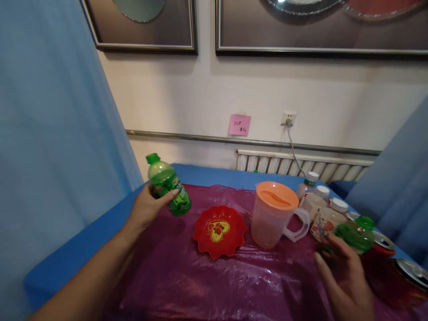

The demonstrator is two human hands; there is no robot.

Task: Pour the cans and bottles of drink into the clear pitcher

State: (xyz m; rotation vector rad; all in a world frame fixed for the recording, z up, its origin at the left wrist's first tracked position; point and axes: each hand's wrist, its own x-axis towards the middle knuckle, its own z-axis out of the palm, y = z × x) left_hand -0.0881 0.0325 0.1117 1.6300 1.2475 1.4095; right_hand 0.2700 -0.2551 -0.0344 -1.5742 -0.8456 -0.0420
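My left hand is closed round a small green bottle with a green cap, held tilted above the left part of the purple plastic sheet. My right hand hovers low at the right with its fingers spread and nothing in them, just short of a second green bottle that lies on its side. Between the hands sit a red scalloped dish and a clear pitcher with an orange lid.
Several white-capped bottles and red cans crowd the right edge. The blue table cover shows round the purple sheet. Blue curtains hang left and right; a radiator and a wall socket stand behind.
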